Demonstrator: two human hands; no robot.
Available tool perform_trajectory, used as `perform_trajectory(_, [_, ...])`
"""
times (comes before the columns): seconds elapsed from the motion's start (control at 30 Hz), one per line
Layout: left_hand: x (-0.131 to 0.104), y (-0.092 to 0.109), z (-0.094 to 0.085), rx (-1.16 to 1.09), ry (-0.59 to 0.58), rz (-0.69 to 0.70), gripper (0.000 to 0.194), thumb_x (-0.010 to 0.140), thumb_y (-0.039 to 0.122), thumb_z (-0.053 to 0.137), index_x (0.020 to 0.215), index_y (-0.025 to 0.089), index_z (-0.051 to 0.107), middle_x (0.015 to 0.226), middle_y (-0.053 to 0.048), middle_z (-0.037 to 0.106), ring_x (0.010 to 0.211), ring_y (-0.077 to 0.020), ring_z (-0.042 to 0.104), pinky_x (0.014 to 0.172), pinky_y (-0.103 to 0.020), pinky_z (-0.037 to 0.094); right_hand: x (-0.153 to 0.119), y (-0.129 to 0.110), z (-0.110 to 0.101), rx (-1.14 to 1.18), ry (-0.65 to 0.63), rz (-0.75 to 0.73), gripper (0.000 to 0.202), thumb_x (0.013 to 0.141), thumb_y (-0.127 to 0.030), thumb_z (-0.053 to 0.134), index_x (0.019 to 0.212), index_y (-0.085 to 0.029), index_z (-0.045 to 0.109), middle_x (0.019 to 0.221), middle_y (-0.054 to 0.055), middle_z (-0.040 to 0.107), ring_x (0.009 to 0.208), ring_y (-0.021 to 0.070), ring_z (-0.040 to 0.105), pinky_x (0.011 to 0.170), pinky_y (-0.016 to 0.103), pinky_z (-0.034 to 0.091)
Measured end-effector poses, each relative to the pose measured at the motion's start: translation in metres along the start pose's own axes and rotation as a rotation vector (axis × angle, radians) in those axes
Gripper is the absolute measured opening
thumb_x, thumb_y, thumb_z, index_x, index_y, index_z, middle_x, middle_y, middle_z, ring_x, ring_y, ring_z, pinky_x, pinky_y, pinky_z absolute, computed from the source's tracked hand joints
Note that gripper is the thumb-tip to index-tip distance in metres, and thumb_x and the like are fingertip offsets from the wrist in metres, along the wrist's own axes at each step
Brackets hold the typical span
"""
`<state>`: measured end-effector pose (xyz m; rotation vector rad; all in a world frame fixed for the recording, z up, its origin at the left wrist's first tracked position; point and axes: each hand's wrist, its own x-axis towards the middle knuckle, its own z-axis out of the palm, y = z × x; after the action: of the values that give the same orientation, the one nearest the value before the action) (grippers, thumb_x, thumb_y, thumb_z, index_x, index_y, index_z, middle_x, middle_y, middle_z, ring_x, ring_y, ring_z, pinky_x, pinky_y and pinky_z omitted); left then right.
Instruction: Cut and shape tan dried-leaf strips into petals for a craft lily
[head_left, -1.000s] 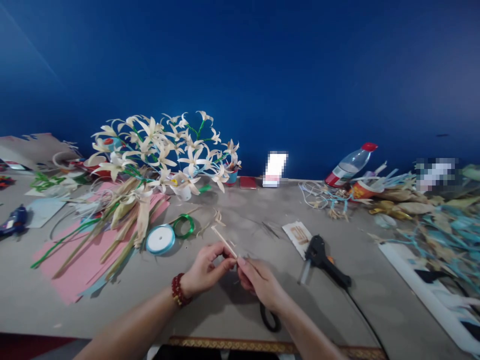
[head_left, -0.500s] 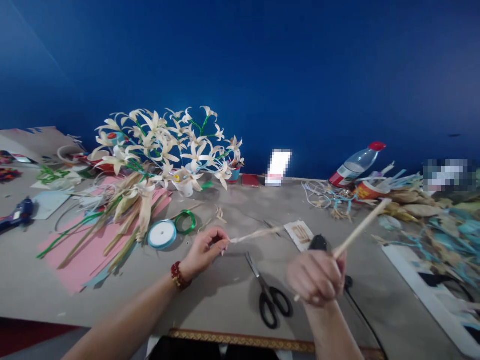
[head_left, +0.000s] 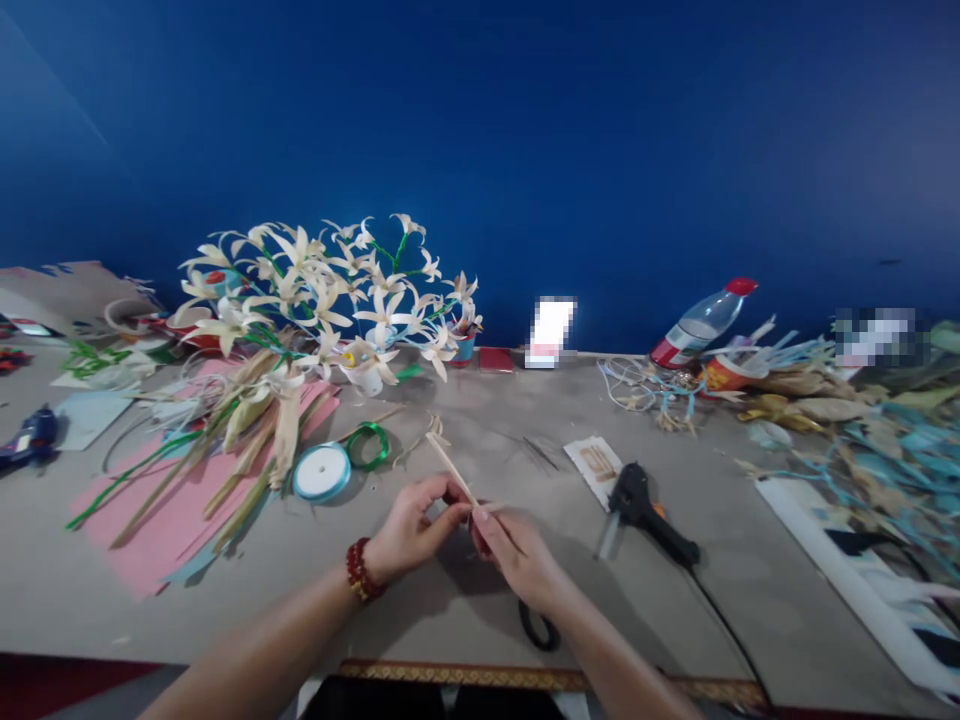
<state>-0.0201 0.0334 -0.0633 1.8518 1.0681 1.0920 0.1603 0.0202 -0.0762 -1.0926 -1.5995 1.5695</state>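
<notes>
A thin pale stick [head_left: 448, 463] slants up and to the left from between my two hands, which meet above the table. My left hand [head_left: 421, 522], with a red bead bracelet at the wrist, has thumb and forefinger closed at the stick's lower part. My right hand [head_left: 517, 555] pinches the stick's lower end from the other side. Any pale strip between the fingers is hidden. Below my right hand, the black-handled scissors [head_left: 538, 630] are mostly covered, with only part of a handle loop showing.
Right of my hands lies a black glue gun [head_left: 651, 510] with its cord, beside a small white packet [head_left: 592, 468]. White artificial flowers [head_left: 322, 290], a ribbon spool [head_left: 322, 470], green tape [head_left: 368, 446] and pink paper [head_left: 142, 510] occupy the left. A bottle [head_left: 701, 325] leans back right.
My right hand has swung left with the stick to meet my left hand. The stick now tilts leftward. The pale strip from my left fingers is out of sight; the glue gun is uncovered.
</notes>
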Motion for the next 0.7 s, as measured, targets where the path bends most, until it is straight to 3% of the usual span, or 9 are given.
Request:
perform_trajectory(0.1, [0.001,0.000,0.000,-0.004,-0.018,-0.002,0.020,0.090,0.030,0.057,0.077,0.017,0.063,0.069,-0.002,0.065,0.064,-0.0143,0.058,0.062,-0.023,0.045,-0.001,-0.003,-0.002,0.115,-0.031,0.045,0.057,0.089,-0.071,0.042,0.062,-0.021,0.044,0.051,-0.006,0.037,0.047,0.0089,0.030,0.043,0.023,0.023])
perform_trajectory(0.27, [0.002,0.001,0.001,-0.085,-0.025,0.023,0.019,0.091,0.029,0.057,0.079,0.016,0.063,0.066,-0.001,0.061,0.057,-0.0112,0.056,0.057,-0.021,0.044,-0.002,-0.019,-0.013,0.526,-0.307,0.226,0.053,0.088,-0.066,0.050,0.061,-0.022,0.039,0.043,-0.012,0.028,0.038,0.0052,0.014,0.036,0.018,0.009])
perform_trajectory(0.37, [0.002,0.000,0.001,-0.103,-0.026,0.009,0.019,0.091,0.031,0.057,0.081,0.016,0.063,0.066,-0.001,0.061,0.056,-0.0107,0.055,0.057,-0.020,0.044,-0.005,-0.022,-0.022,0.658,-0.475,0.260,0.054,0.087,-0.064,0.053,0.058,-0.021,0.038,0.041,-0.012,0.027,0.035,0.0043,0.012,0.033,0.017,0.008])
perform_trajectory(0.47, [0.002,-0.003,-0.001,-0.148,-0.032,-0.046,0.023,0.091,0.036,0.057,0.082,0.016,0.063,0.068,-0.001,0.061,0.057,-0.0110,0.055,0.057,-0.021,0.045,-0.014,-0.011,-0.032,0.697,-0.551,0.220,0.059,0.082,-0.068,0.057,0.052,-0.022,0.037,0.037,-0.011,0.028,0.031,0.0032,0.015,0.033,0.017,0.012])
perform_trajectory(0.57, [0.004,-0.007,-0.002,-0.212,-0.012,-0.125,0.026,0.090,0.039,0.058,0.082,0.015,0.061,0.068,-0.001,0.059,0.058,-0.0111,0.054,0.057,-0.021,0.044,-0.025,0.000,-0.049,0.669,-0.488,0.099,0.067,0.073,-0.080,0.054,0.045,-0.024,0.032,0.031,-0.011,0.024,0.026,0.0033,0.018,0.033,0.019,0.018])
perform_trajectory(0.63, [0.005,-0.009,-0.002,-0.275,0.042,-0.189,0.028,0.089,0.041,0.060,0.080,0.015,0.060,0.067,0.000,0.058,0.058,-0.0106,0.053,0.056,-0.021,0.043,-0.025,-0.001,-0.063,0.675,-0.397,0.043,0.069,0.069,-0.090,0.042,0.047,-0.026,0.029,0.032,-0.012,0.017,0.026,0.0039,0.016,0.032,0.019,0.016])
perform_trajectory(0.67, [0.006,-0.010,-0.002,-0.319,0.072,-0.214,0.028,0.088,0.042,0.061,0.079,0.015,0.058,0.066,0.000,0.058,0.057,-0.0103,0.052,0.055,-0.021,0.043,-0.021,-0.004,-0.068,0.696,-0.298,0.007,0.069,0.070,-0.090,0.038,0.049,-0.026,0.029,0.033,-0.012,0.016,0.028,0.0040,0.013,0.032,0.018,0.014])
perform_trajectory(0.7, [0.006,-0.011,-0.001,-0.367,0.097,-0.231,0.029,0.087,0.043,0.063,0.078,0.015,0.057,0.065,0.001,0.057,0.056,-0.0100,0.052,0.055,-0.021,0.043,-0.016,-0.009,-0.071,0.730,-0.098,-0.039,0.066,0.076,-0.086,0.039,0.052,-0.025,0.030,0.036,-0.013,0.016,0.031,0.0040,0.009,0.032,0.018,0.011])
